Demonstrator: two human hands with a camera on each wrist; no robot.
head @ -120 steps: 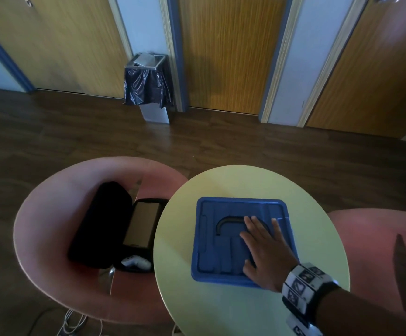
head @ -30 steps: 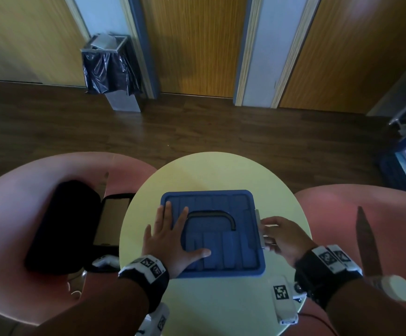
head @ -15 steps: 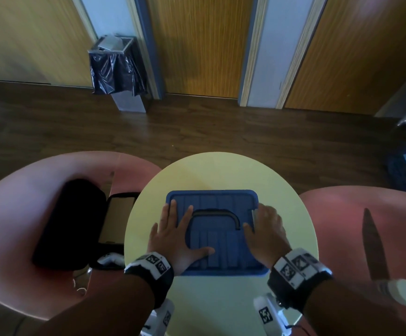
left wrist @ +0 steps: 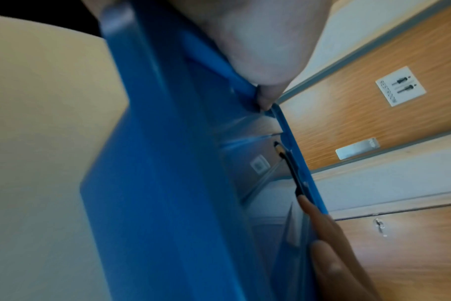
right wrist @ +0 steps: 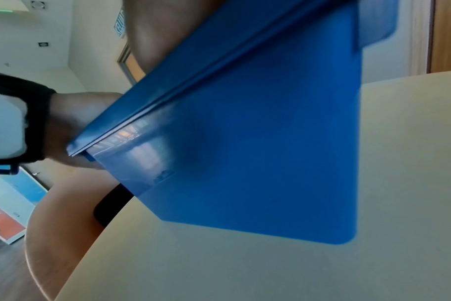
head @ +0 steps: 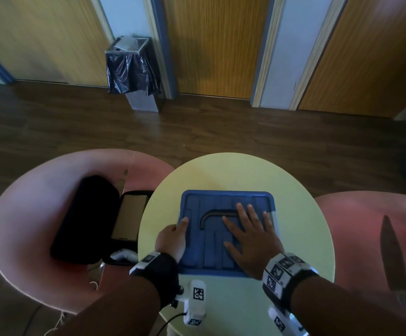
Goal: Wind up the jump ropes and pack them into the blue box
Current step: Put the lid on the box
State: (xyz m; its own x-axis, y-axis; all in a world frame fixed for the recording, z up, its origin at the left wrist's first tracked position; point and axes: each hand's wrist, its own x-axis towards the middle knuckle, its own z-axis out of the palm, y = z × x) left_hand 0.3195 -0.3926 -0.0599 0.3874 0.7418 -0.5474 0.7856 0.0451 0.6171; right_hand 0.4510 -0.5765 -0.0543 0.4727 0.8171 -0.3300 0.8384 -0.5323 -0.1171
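The blue box (head: pixel 221 202) stands on the round yellow table (head: pixel 301 226) with its lid on and a black handle (head: pixel 211 213) lying flat in the lid. My right hand (head: pixel 250 241) lies flat on the lid's right half, fingers spread. My left hand (head: pixel 173 238) grips the box's left edge, thumb (left wrist: pixel 265 95) on the lid rim and fingers curled down the side. The right wrist view shows the box's side wall (right wrist: pixel 245 142) and my left wrist beyond it. No jump rope is visible; the inside of the box is hidden.
A pink chair (head: pixel 27 214) on the left holds an open black case (head: pixel 85 219) and a white object (head: pixel 124 255). Another pink chair (head: pixel 366 226) stands on the right. A bin with a black bag (head: pixel 134 69) is by the wooden doors across the dark floor.
Half a second ago both hands lay flat on the lid. My left hand has slid off to the left edge and taken hold of it; my right hand stays flat on the lid.
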